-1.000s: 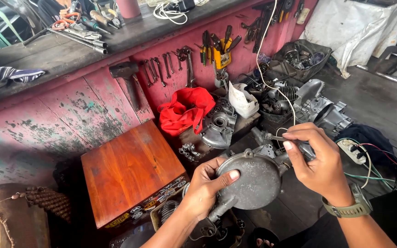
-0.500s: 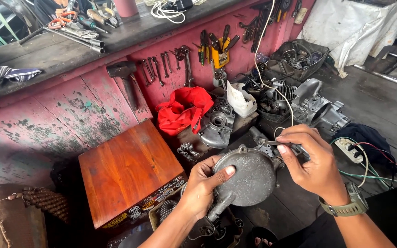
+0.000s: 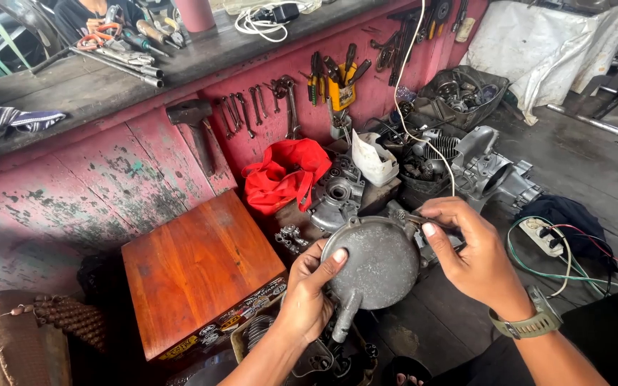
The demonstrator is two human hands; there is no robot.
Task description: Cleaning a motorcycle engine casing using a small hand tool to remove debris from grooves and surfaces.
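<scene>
Your left hand (image 3: 307,297) is grasping the round, grey, pitted metal engine cover (image 3: 379,263), thumb pressing flat on its face near the left rim and the other fingers hidden behind it. Your right hand (image 3: 475,251) is pinching at the cover's upper right edge, thumb and forefinger closing on something small there; what it is cannot be told. The cover is being held in the air, face tilted towards you, its short stub pointing downward.

Just left of the cover, a reddish wooden box lid (image 3: 202,268) is lying flat. Behind the cover, a cast aluminium engine casing (image 3: 334,196) is sitting on the floor, and beyond that a crumpled red cloth (image 3: 285,174) is leaning against the worn pink workbench front (image 3: 109,186), where spanners and pliers are hanging. To the cover's right, green and white wires (image 3: 552,261) are trailing across the dark floor.

To do this well, keep bracing the cover firmly with your left thumb so it is not rocking while your right fingertips are working the edge.
</scene>
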